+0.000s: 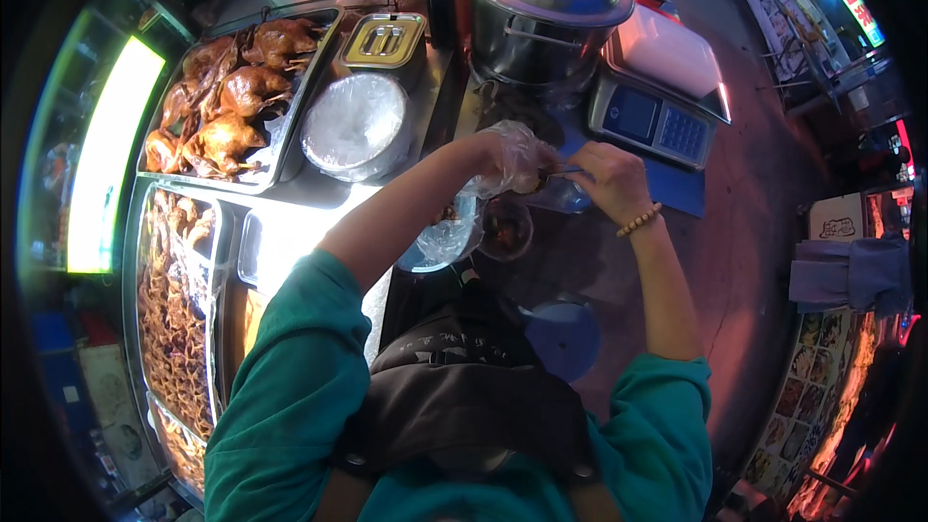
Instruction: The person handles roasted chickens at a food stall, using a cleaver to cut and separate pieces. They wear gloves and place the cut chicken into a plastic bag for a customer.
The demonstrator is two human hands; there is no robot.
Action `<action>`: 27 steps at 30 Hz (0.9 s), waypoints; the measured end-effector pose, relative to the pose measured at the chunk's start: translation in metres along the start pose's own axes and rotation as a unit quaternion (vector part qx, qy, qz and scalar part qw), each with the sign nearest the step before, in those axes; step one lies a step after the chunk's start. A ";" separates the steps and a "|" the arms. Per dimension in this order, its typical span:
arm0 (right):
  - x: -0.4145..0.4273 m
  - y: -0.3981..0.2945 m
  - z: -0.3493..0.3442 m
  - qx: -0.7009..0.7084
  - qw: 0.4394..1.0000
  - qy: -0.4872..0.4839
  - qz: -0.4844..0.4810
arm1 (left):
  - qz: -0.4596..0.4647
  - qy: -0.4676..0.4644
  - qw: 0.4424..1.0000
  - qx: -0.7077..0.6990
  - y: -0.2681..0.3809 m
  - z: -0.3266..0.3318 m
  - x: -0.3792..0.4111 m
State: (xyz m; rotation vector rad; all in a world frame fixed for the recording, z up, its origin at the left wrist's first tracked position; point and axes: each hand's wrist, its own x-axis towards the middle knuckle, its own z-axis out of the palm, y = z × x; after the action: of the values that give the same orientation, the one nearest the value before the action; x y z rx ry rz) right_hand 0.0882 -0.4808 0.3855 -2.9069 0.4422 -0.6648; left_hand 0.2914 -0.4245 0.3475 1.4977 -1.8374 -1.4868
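Observation:
My left hand (518, 159), in a clear plastic glove, closes around a small item I cannot make out, near a round clear container (505, 228) with dark reddish contents. My bare right hand (607, 177), with a wooden bead bracelet (639, 220) at its wrist, pinches a thin stick-like item (569, 172) whose other end reaches the left hand. Below the left forearm sits a bowl lined with clear plastic (438, 243). Beyond the hands stands a large lidded steel pot (544, 47).
Left are a tray of roasted poultry (239, 94), a steel container with a lid (384, 40), a plastic-covered round tub (355, 127) and a tray of small browned meat pieces (170, 319). A digital scale (652, 119) stands right of the pot. A blue round stool (563, 341) is below.

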 end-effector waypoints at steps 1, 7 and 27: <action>-0.003 -0.001 0.003 -0.010 1.000 -0.004 0.001 | -0.020 -0.008 1.000 0.002 0.006 0.001 -0.002; -0.018 -0.007 0.033 -0.069 0.997 -0.024 -0.005 | -0.050 -0.030 0.995 -0.081 -0.006 0.007 -0.005; -0.057 -0.002 0.071 -0.054 0.990 -0.019 0.128 | 0.015 0.247 0.948 0.200 -0.012 0.042 0.009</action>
State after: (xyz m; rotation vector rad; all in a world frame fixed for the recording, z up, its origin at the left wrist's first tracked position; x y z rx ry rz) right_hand 0.0713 -0.4576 0.2994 -2.8831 0.8524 -0.5613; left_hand 0.2615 -0.4098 0.3178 1.8037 -1.8877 -0.6455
